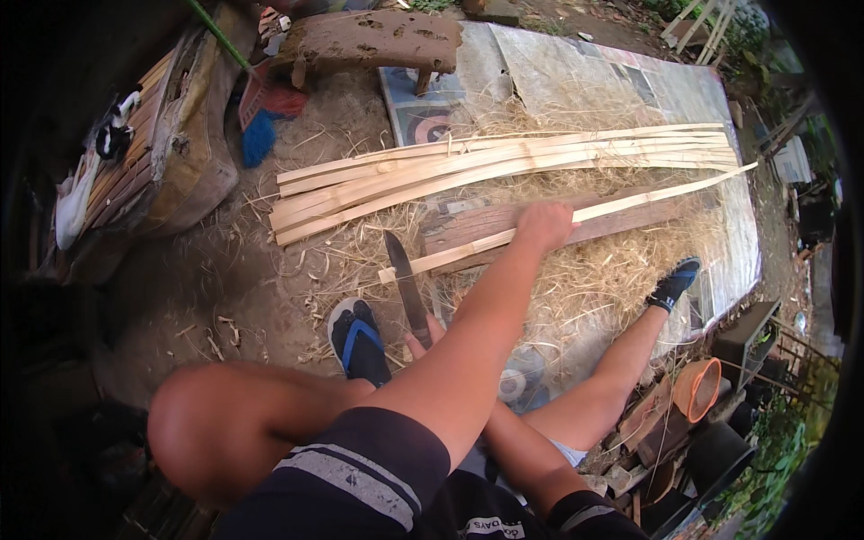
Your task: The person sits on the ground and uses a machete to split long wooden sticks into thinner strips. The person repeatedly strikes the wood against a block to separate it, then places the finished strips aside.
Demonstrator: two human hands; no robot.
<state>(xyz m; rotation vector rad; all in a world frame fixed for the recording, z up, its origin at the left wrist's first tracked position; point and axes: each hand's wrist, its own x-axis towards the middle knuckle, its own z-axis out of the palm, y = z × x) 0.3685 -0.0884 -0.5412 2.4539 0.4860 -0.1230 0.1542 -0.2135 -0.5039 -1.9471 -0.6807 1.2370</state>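
While the left hand (543, 227) is closed round the middle of a pale strip (648, 196), the right hand (427, 337) is wrapped on the handle of a knife (408, 288), its grip partly hidden behind the left forearm (477, 333). Strip lies over a brown plank (459, 232), long axis running left to right and slanting away from the body toward its right end. Key relation: the blade crosses that axis near the left end, tip pointing away from the person; whether edge and wood touch, cannot tell. Left end of strip sits down and left of the left grip, nearer the right hand. Arms crossed, left above right (531, 459). Close by, the left foot (364, 346) in a blue sandal stands just left of the knife, tight to the blade's space; right foot (673, 283) well apart on the other side. Beyond the plank, a bundle (486, 162) of similar strips, roughly alongside. Curled shavings (621, 256) strewn over the mat (576, 54) and around the plank. Farther out: a bench (378, 40), a blue broom (259, 135) left, an orange basket (697, 391) right.
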